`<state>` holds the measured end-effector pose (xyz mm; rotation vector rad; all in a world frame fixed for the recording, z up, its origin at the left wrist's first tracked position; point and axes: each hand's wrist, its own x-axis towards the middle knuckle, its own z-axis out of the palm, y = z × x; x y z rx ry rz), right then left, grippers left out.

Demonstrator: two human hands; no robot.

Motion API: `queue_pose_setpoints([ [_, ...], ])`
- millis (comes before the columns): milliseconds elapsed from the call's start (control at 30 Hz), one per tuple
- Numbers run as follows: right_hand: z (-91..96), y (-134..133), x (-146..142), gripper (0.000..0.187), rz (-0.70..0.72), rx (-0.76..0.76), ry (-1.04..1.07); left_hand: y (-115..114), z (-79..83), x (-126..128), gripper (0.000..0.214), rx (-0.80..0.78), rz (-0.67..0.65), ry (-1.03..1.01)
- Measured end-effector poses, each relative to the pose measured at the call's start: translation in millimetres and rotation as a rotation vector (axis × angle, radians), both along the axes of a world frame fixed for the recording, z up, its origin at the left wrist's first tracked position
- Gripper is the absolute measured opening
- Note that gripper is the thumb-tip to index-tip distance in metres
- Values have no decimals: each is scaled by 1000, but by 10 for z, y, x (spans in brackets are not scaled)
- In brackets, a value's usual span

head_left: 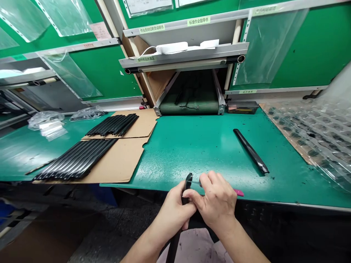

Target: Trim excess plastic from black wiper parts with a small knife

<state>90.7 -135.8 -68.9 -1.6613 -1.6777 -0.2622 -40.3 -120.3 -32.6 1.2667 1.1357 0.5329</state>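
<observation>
My left hand (175, 210) is wrapped round a long black strip (187, 180) that stands nearly upright at the near edge of the green table (192, 146). My right hand (218, 201) is closed on a thin tool with a pink handle (239, 192). Its metal tip rests against the strip's upper end. The strip's lower part runs down between my arms. Another black strip (251, 150) lies alone on the table, to the right of centre.
Two rows of black strips (79, 159) (113, 125) lie on brown cardboard (120, 160) at the left. Clear blister trays (312, 135) fill the right side. A ribbed conveyor (189, 106) sits at the back, with a small dark tray (242, 107) beside it. Plastic bags (49, 122) lie far left.
</observation>
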Motion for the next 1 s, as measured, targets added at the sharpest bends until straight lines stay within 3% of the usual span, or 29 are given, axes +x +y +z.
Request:
queue_pose_setpoints([
  [267,11,47,-31,60,22,-41,34,35,-6,-16,28,-68,6,-2],
  [333,56,49,-33,58,104,-80,86,45,-9,-49,26,-17,-25,47],
  [400,112,33,-13,55,217,-132,231,67,0,-112,17,147,-80,144],
  [467,175,7,32,48,343,-231,494,113,36,-197,9,412,-173,292],
  [600,279,-46,124,35,564,-507,1004,349,192,-330,19,973,-392,594],
  [667,299,-74,116,28,578,-494,1065,542,262,-336,16,1211,-301,640],
  [733,287,-106,60,19,536,-325,980,735,268,-295,15,1324,39,541],
  [767,267,-121,19,16,504,-220,906,810,239,-256,22,1289,245,407],
  [833,202,-149,-73,14,446,-64,762,878,121,-150,34,959,531,5],
  [867,159,-161,-117,13,433,-33,707,868,43,-86,35,700,577,-201],
  [933,65,-183,-186,12,448,-26,604,780,-108,44,33,195,530,-505],
  [1000,-18,-205,-217,13,491,-40,496,668,-208,149,34,-83,478,-641],
])
